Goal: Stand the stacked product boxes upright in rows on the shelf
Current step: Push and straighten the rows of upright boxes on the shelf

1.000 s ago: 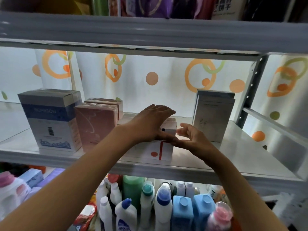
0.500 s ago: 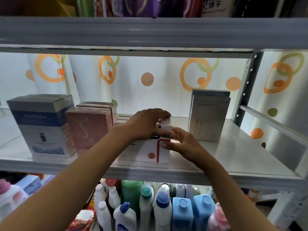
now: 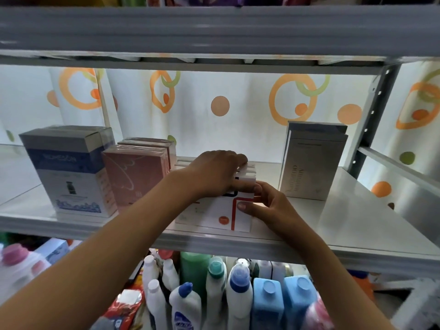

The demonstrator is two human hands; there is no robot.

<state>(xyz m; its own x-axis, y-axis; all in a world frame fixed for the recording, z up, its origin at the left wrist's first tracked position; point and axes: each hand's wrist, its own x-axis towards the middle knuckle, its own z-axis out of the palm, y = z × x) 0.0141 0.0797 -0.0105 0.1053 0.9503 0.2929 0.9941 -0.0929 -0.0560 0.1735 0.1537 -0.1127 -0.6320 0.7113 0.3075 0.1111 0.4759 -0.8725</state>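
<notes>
- Hands have closed in on the white boxes (image 3: 215, 210) mid-shelf (image 3: 357, 225) since a second ago.
- Left hand (image 3: 219, 172) lies over the row's tops, thumb clamping the front box.
- Right hand (image 3: 266, 206), earlier loose beside it, now pinches its right edge.
- Front box looks nearly upright; squaring probably remains.

I'm seeing white boxes (image 3: 214, 214) sitting mid-shelf (image 3: 345, 225), between pink boxes (image 3: 135, 177) leftward and a tall box (image 3: 312, 163) rightward. Bottles (image 3: 238, 289) are standing below.
</notes>
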